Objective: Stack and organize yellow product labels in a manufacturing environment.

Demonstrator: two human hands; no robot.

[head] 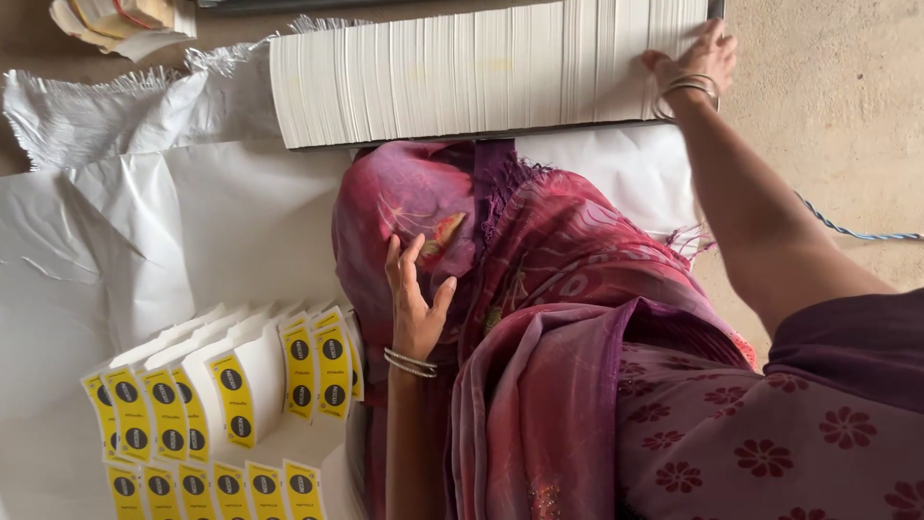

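My right hand (pixel 695 60), with bangles on the wrist, reaches far out and lies flat with fingers spread on the right end of a long row of white sheets (pixel 452 77) standing on edge. My left hand (pixel 416 300), also with bangles, rests open and empty on the pink and purple patterned cloth (pixel 558 289) draped over my lap. Just left of that hand, several white folded cards with yellow labels and black circles (pixel 231 395) lie fanned out in overlapping rows.
A white sheet (pixel 144 250) covers the floor under the cards, and a frayed white woven sack (pixel 106 111) lies behind it. A small heap of folded paper (pixel 115 21) is at the top left. A blue cord (pixel 857 231) runs over the bare concrete floor (pixel 828 106).
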